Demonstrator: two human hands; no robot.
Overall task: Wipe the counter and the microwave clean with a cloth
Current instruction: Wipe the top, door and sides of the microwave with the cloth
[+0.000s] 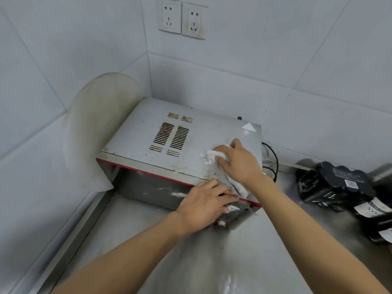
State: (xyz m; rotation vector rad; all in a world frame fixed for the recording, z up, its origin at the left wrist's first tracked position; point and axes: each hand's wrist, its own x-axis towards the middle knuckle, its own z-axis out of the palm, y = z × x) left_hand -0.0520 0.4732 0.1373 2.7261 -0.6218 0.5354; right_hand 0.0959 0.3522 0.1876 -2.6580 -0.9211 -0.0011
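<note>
Left hand (203,204) rests on microwave (144,124) front, cloth (213,154) under right hand (239,164)

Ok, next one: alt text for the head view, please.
A person's right hand grips a white cloth against the stained top of a microwave in a tiled corner, while the left hand rests on its front edge. Black objects lie on the counter at right.

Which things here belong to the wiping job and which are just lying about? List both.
Job: cloth, held by the right hand; microwave, with the left hand resting on its front edge; counter.

Lying about: black battery pack, labelled bottle, wall sockets, pale board leaning on the wall.
</note>
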